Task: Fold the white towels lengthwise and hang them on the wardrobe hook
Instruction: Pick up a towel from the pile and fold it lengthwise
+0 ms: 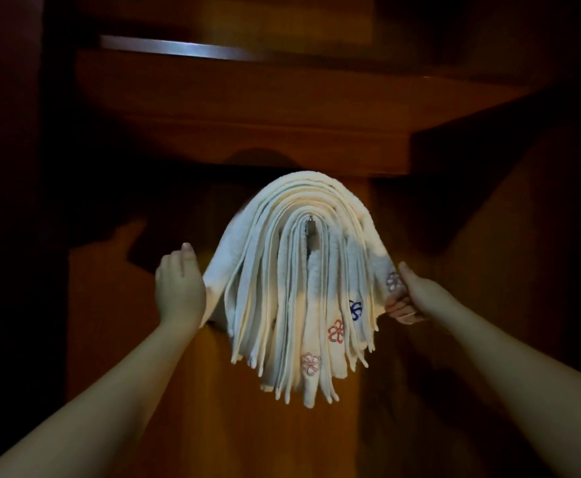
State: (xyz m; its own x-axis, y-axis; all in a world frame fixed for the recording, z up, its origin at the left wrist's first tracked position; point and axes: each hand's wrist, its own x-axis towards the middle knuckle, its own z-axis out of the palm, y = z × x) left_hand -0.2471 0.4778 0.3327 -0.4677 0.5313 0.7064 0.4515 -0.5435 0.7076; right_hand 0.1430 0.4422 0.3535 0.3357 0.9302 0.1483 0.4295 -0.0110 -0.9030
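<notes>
Both hands reach up to a thick bundle of white towels (292,288) draped over the wardrobe hook (310,225). The left hand (178,288) is pressed against the bundle's left outer layer, thumb raised along the cloth and fingers tucked behind it, though how tightly they curl cannot be told. The right hand (407,298) pinches the right outer edge, thumb on top and fingers curled underneath the fabric.

The towels hang in many folded layers arched over the small metal hook, whose tip shows at the centre of the arch. Their ends fall in uneven strips below. Embroidered flowers (336,332) mark several strips: red, blue, pale pink and a faint purple one near the right hand.

Behind the bundle stands the brown wooden wardrobe panel (185,391), dimly lit. Above it a shelf (247,125) juts out, and higher still a pale metal strip (175,48) catches light.
</notes>
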